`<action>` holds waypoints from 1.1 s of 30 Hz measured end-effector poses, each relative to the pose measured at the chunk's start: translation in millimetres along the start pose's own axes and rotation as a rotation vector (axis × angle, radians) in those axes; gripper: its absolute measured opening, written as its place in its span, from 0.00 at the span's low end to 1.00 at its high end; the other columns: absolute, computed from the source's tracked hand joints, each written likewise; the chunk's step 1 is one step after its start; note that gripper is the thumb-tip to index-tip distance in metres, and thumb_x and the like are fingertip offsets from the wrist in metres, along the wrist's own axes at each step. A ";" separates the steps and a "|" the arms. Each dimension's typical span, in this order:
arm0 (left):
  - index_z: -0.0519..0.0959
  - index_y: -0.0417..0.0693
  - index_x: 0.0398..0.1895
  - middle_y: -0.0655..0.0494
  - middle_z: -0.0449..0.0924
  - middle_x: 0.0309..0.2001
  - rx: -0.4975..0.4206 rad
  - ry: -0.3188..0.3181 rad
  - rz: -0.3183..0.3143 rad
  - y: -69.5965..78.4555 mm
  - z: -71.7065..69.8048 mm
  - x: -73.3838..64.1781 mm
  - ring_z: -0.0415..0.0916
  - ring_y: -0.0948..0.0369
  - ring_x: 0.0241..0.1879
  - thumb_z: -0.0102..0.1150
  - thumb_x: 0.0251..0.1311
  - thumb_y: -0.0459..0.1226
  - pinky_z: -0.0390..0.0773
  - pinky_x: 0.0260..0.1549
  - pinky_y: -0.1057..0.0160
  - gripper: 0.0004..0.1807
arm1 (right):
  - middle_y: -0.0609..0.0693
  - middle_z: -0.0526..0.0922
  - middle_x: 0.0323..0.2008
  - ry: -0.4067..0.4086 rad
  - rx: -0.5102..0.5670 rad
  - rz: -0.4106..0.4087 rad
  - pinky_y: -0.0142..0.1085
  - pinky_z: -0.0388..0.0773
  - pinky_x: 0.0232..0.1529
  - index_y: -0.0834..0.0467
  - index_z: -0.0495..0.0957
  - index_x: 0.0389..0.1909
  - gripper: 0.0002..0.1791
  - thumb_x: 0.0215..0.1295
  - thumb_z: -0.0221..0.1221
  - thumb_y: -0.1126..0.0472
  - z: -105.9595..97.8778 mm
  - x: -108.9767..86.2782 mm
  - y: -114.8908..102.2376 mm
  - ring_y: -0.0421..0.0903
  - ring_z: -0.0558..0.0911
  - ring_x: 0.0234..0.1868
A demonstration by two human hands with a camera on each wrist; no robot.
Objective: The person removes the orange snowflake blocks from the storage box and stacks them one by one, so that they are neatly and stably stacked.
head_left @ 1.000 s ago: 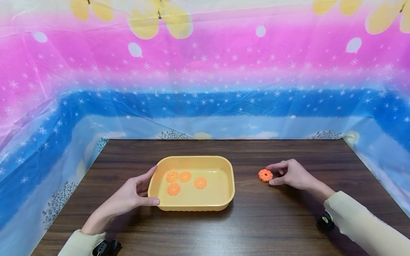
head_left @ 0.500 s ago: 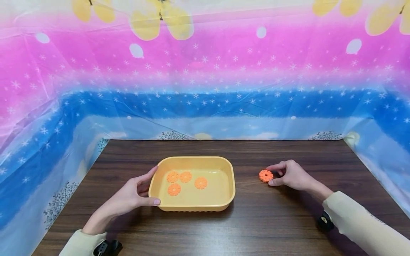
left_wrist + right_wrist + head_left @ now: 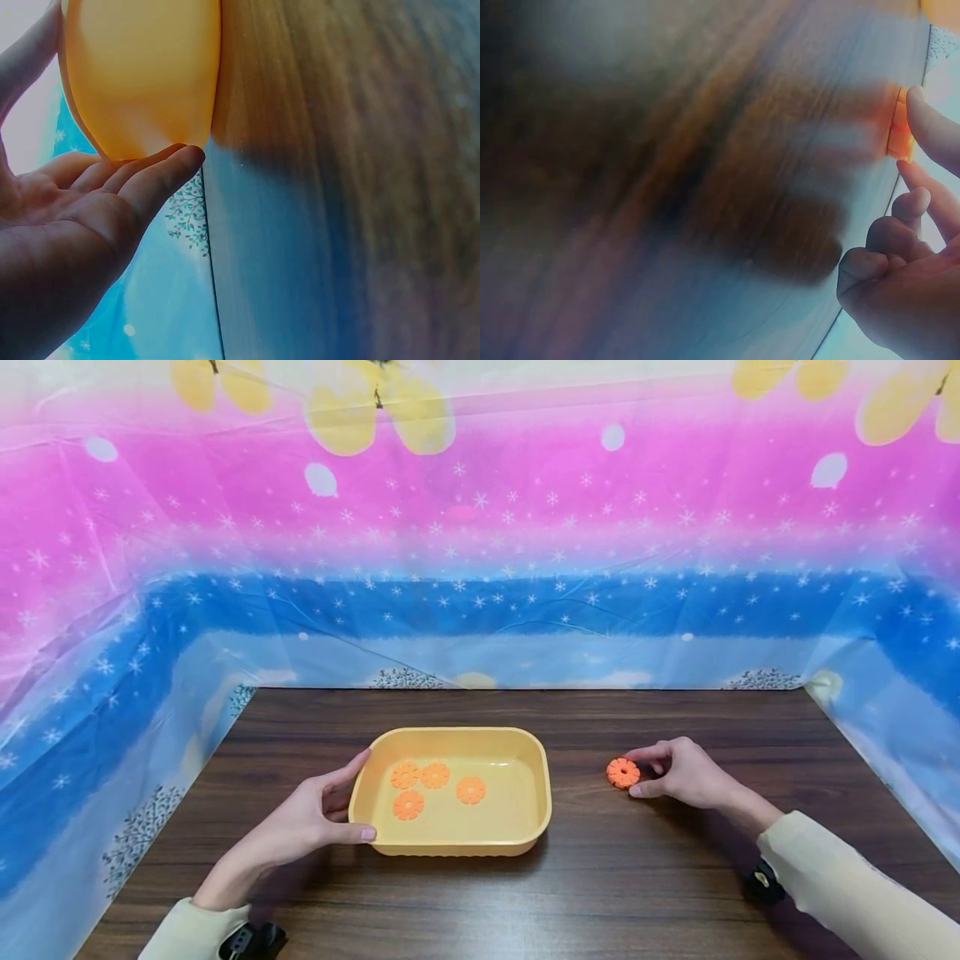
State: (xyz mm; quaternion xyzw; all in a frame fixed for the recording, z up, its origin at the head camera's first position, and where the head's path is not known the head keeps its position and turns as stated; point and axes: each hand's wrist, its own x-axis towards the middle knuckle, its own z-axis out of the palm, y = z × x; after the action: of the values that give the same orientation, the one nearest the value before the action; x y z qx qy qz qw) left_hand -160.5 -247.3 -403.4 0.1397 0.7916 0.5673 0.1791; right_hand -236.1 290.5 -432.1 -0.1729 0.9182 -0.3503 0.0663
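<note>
Thick orange notched plastic disc (image 3: 623, 773), perhaps a stack: pinched between thumb and index of the right hand (image 3: 693, 775), out between the rounded yellow plastic tray (image 3: 504, 820) and the right edge of the dark wooden desk (image 3: 660, 885). Lifted or resting, cannot tell. Gripped at the tray's left edge by the left hand (image 3: 300, 817). Inside, four thin orange discs (image 3: 471, 791); looks well along, one visible piece left outside.
</note>
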 end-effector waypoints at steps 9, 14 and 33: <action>0.46 0.43 0.85 0.33 0.49 0.81 0.064 0.007 0.011 2.1 -1.4 0.3 0.63 0.37 0.73 0.77 0.59 0.35 0.81 0.59 0.58 0.59 | 0.49 0.67 0.25 0.042 0.088 0.002 0.32 0.61 0.23 0.58 0.85 0.60 0.28 0.58 0.77 0.56 1.3 -19.0 -3.6 0.41 0.64 0.23; 0.46 0.43 0.85 0.32 0.51 0.80 0.077 0.007 0.018 2.1 -1.6 0.3 0.64 0.37 0.73 0.77 0.59 0.35 0.81 0.58 0.59 0.59 | 0.50 0.70 0.27 0.062 0.128 -0.029 0.33 0.62 0.22 0.58 0.87 0.56 0.23 0.59 0.76 0.56 5.9 -29.0 -13.2 0.39 0.64 0.23; 0.45 0.43 0.85 0.36 0.48 0.82 0.042 -0.028 0.054 -0.9 -10.2 3.7 0.60 0.38 0.75 0.75 0.60 0.34 0.77 0.63 0.59 0.58 | 0.44 0.76 0.28 0.035 0.054 -0.180 0.32 0.69 0.28 0.46 0.90 0.44 0.11 0.61 0.75 0.54 18.9 -12.8 -86.2 0.44 0.72 0.28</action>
State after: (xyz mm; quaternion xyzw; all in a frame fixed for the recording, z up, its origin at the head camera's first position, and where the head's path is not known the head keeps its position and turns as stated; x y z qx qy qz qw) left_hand -168.3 -254.7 -401.7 0.1726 0.7967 0.5532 0.1717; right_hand -196.2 223.5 -388.8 -0.2469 0.8900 -0.3826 0.0230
